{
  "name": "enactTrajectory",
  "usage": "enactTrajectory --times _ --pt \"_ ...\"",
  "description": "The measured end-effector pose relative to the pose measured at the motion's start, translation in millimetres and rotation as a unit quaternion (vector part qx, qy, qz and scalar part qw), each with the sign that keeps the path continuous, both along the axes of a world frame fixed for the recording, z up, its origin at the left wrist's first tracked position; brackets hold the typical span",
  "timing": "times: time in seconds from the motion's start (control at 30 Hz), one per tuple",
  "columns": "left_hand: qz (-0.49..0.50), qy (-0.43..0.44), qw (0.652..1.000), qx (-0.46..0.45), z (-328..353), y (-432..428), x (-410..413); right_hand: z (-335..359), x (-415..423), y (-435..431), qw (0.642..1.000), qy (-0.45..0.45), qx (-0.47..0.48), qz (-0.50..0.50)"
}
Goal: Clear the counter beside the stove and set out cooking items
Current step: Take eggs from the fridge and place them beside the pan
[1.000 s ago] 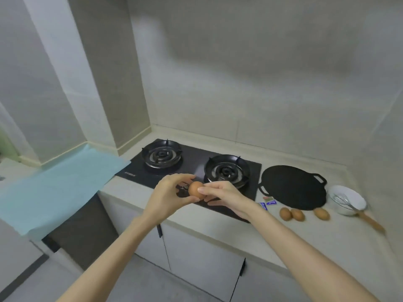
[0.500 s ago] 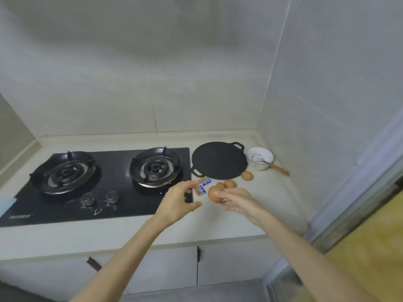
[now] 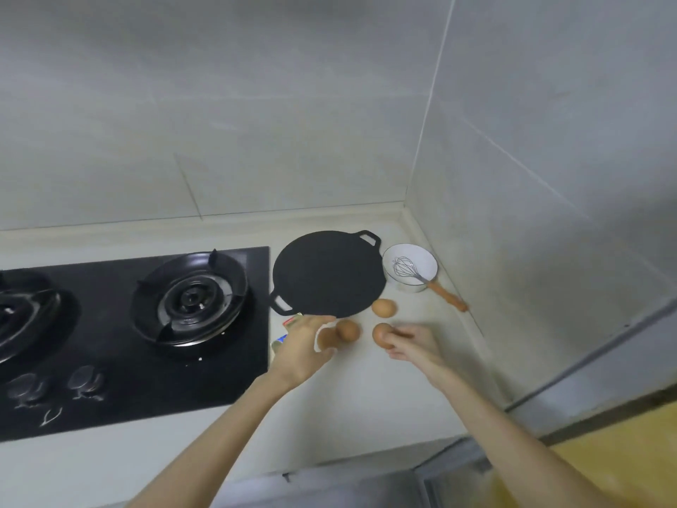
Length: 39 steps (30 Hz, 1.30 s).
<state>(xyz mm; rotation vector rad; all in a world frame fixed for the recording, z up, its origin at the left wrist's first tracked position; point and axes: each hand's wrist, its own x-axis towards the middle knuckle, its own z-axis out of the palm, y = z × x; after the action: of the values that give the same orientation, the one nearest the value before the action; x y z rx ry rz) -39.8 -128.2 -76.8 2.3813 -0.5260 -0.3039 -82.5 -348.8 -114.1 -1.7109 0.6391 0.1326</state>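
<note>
A: How are the hands?
B: Both arms reach forward. The right hand pinches an egg with its fingertips. The left hand is half curled, thumb apart; its grip is unclear.

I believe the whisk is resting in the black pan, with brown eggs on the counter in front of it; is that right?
Not quite. The head view shows the whisk resting in the white bowl beside the black pan, not in the pan. The brown eggs do lie on the counter in front of it.
</note>
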Motion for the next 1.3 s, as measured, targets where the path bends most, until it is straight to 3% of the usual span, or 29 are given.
enactTrajectory --times 0.27,0.4,0.6,0.83,1.1,1.3 --pt "-0.007 0.020 0.999 0.033 -22.3 -18.5 33.5 -27.8 53.7 4.7 0.974 0.013 -0.221 0.049" --pt "0.003 0.033 0.999 0.035 -30.0 -20.0 41.0 -26.3 71.2 11.8 0.949 -0.019 -0.307 0.067" --pt "0.001 0.040 0.999 0.019 -30.7 -24.2 40.0 -28.5 88.0 15.5 0.901 0.007 -0.415 0.123" --pt "-0.010 0.035 0.999 -0.013 -42.8 -26.5 41.8 -31.8 102.8 15.8 0.866 0.007 -0.464 0.187" --pt "-0.011 0.033 0.999 0.011 -60.0 -22.9 45.7 -34.2 110.1 13.0 0.837 0.016 -0.487 0.250" --pt "0.004 0.044 0.999 -0.010 -64.2 -16.4 45.8 -29.8 104.8 11.4 0.854 -0.012 -0.464 0.234"
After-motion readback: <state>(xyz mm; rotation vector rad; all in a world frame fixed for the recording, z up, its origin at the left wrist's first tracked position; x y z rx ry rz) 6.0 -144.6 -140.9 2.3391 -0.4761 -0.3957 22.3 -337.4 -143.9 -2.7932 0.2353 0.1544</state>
